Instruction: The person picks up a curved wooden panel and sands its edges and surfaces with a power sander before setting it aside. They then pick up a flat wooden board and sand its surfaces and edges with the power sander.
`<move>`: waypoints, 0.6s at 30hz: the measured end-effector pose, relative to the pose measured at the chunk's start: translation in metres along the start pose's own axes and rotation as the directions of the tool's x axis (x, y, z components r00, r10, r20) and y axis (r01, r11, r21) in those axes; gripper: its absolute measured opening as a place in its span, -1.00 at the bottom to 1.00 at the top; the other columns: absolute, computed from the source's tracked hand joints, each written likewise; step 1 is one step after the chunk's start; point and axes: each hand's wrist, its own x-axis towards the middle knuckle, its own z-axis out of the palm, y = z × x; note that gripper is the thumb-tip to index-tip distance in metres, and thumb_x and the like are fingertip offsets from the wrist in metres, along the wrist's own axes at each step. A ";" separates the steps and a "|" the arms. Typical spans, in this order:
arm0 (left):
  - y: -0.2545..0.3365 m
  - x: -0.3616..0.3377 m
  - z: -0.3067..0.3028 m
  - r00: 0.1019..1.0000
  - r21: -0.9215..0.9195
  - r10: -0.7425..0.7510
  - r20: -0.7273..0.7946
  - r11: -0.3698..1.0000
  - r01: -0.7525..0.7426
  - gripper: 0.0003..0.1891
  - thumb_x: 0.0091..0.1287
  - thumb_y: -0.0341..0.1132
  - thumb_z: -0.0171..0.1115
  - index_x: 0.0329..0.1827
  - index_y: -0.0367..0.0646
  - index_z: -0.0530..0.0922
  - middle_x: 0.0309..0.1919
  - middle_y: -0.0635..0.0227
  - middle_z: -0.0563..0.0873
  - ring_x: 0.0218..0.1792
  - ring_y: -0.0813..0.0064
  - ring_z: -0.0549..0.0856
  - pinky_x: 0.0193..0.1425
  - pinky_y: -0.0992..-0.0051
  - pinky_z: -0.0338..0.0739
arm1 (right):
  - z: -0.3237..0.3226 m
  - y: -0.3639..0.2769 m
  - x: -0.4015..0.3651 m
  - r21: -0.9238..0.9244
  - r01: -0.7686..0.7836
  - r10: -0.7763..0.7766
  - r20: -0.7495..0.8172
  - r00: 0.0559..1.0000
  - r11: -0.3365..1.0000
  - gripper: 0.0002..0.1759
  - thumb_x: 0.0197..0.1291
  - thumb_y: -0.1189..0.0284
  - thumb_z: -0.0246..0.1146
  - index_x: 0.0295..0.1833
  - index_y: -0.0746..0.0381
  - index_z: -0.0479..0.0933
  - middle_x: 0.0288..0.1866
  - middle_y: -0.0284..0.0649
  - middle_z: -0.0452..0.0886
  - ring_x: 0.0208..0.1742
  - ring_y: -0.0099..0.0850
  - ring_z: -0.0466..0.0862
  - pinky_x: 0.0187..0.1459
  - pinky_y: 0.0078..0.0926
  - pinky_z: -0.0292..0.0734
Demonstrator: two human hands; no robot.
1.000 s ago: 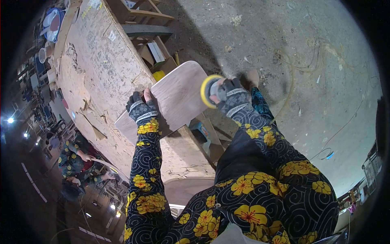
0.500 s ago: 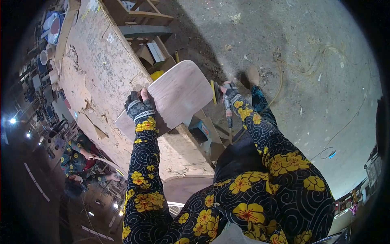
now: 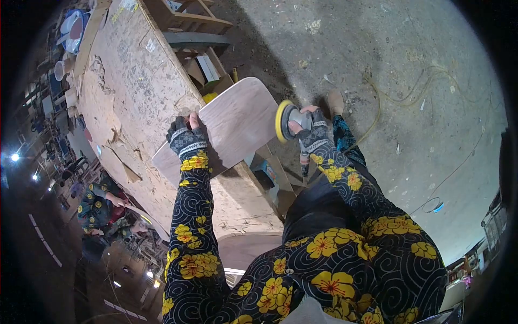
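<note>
"Where's the wooden panel (image 3: 240,121)?"

"Lying across the corner of the tabletop (image 3: 135,81), its broad rounded end jutting past the edge. The left hand (image 3: 187,135) is on it, thumb at the far edge. The underside is hidden from here, so I can't tell whether that grip is closed on it."

"And the right hand (image 3: 312,127)?"

"That grip is clamped round a sander (image 3: 295,119), yellow-rimmed pad tipped up on its side, just beside the panel's rounded end. Touching or not, I can't make out. Something dark (image 3: 305,162) hangs below the hand, too covered to name."

"Anything stowed below?"

"An open compartment (image 3: 202,67) holds a pale, boxy thing (image 3: 206,67). Something yellow (image 3: 209,98) pokes out, mostly covered by the panel. Nearer us, an open box (image 3: 278,181) has a blue item (image 3: 265,175) in it, partly blocked."

"What about that blue tub (image 3: 74,29)?"

"Up at the far end, with pale, roundish things in it, too small to name. A whitish pail (image 3: 59,70) stands near it; I can't see inside."

"And the co-worker (image 3: 100,213)?"

"Down left, dim, hands at a curved strip (image 3: 144,217)."
</note>
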 end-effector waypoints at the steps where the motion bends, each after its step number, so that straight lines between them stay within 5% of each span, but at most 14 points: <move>1: 0.000 -0.001 0.001 1.000 -0.004 0.004 0.004 1.000 -0.004 -0.62 0.39 0.05 0.13 -0.23 -0.12 0.59 -0.30 0.14 0.68 -0.18 0.03 0.62 0.02 0.07 0.45 | 0.000 0.013 -0.002 0.045 -0.033 0.033 0.004 0.999 0.998 -0.50 0.02 0.28 0.51 0.01 0.13 0.43 -0.07 -0.19 0.47 0.00 -0.31 0.50 0.08 -0.27 0.44; 3: -0.002 0.000 0.001 1.000 -0.008 0.007 0.004 1.000 -0.007 -0.63 0.39 0.04 0.13 -0.24 -0.12 0.59 -0.30 0.13 0.68 -0.18 0.03 0.62 0.01 0.08 0.46 | 0.003 0.045 -0.005 0.137 -0.093 0.091 0.022 0.996 0.986 -0.52 0.04 0.30 0.51 0.00 0.12 0.42 -0.06 -0.20 0.48 0.00 -0.33 0.50 0.07 -0.30 0.45; 6: -0.001 -0.001 0.001 1.000 -0.003 -0.021 0.007 1.000 0.021 -0.62 0.38 0.06 0.14 -0.25 -0.12 0.59 -0.30 0.13 0.68 -0.18 0.03 0.62 0.01 0.07 0.46 | 0.007 0.066 -0.005 0.392 -0.370 0.361 0.098 0.927 0.843 -0.55 0.08 0.34 0.49 0.00 0.11 0.42 -0.19 -0.24 0.54 -0.31 -0.39 0.58 -0.31 -0.35 0.57; 8: -0.001 0.002 0.000 1.000 0.008 -0.017 0.002 1.000 0.017 -0.61 0.38 0.06 0.14 -0.24 -0.12 0.59 -0.30 0.13 0.68 -0.17 0.02 0.62 0.01 0.07 0.46 | 0.017 0.092 0.011 0.397 -0.482 0.487 0.098 0.868 0.781 -0.55 0.09 0.34 0.49 0.01 0.10 0.41 -0.28 -0.22 0.58 -0.50 -0.40 0.58 -0.57 -0.38 0.54; 11: 0.004 0.001 -0.002 1.000 0.015 -0.010 0.012 1.000 0.010 -0.60 0.38 0.07 0.14 -0.23 -0.12 0.60 -0.29 0.12 0.69 -0.17 0.01 0.63 0.01 0.06 0.47 | 0.021 0.137 0.023 0.377 -0.571 0.563 0.144 0.814 0.729 -0.55 0.09 0.30 0.50 -0.01 0.09 0.42 -0.26 -0.22 0.58 -0.46 -0.42 0.60 -0.54 -0.41 0.55; 12: 0.003 0.001 -0.002 1.000 0.001 -0.019 0.019 1.000 0.019 -0.60 0.38 0.08 0.14 -0.22 -0.12 0.60 -0.28 0.12 0.69 -0.16 0.01 0.63 0.01 0.06 0.47 | 0.020 0.146 0.023 0.391 -0.570 0.594 0.071 0.801 0.722 -0.57 0.11 0.32 0.49 0.01 0.11 0.45 -0.23 -0.17 0.59 -0.48 -0.28 0.68 -0.68 -0.18 0.61; 18: 0.002 0.000 -0.002 0.999 0.013 -0.033 0.026 0.999 0.033 -0.58 0.37 0.10 0.13 -0.20 -0.12 0.61 -0.26 0.10 0.69 -0.15 -0.01 0.63 0.02 0.04 0.46 | -0.026 0.118 0.027 0.625 -0.418 0.451 0.115 0.885 0.660 -0.59 0.08 0.38 0.49 0.00 0.08 0.47 -0.21 -0.20 0.59 -0.45 -0.32 0.65 -0.61 -0.34 0.60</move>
